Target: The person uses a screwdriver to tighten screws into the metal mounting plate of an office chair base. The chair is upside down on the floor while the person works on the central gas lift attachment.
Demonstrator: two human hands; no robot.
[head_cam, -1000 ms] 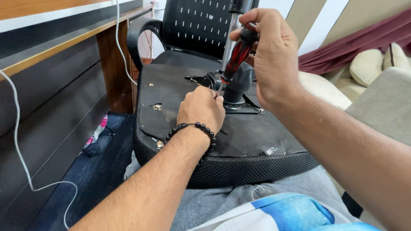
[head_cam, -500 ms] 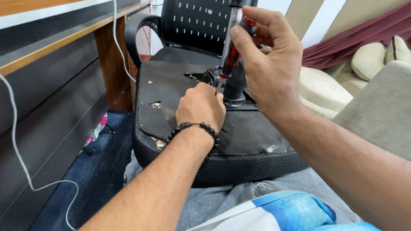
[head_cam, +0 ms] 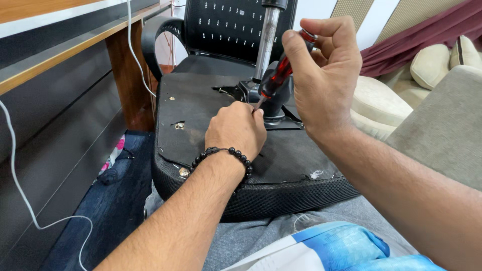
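An office chair lies upturned on my lap, the black underside of its seat (head_cam: 211,108) facing up. A metal gas-lift column (head_cam: 265,42) rises from the black mounting plate (head_cam: 273,113) at the middle. My right hand (head_cam: 326,75) grips a screwdriver with a red and black handle (head_cam: 281,73), its thin shaft angled down to the left. My left hand (head_cam: 236,130), a black bead bracelet on the wrist, rests closed on the seat underside at the screwdriver's tip, which it hides.
A wooden desk (head_cam: 65,55) with dark panels runs along the left, and white cables (head_cam: 131,45) hang from it. The chair's mesh backrest (head_cam: 226,25) and armrest (head_cam: 150,40) stand behind. Beige cushions (head_cam: 432,62) and a grey sofa arm (head_cam: 447,125) lie to the right.
The view has drifted slightly. My right hand has shifted a little on the screwdriver handle; my left hand stays at the tip on the seat underside.
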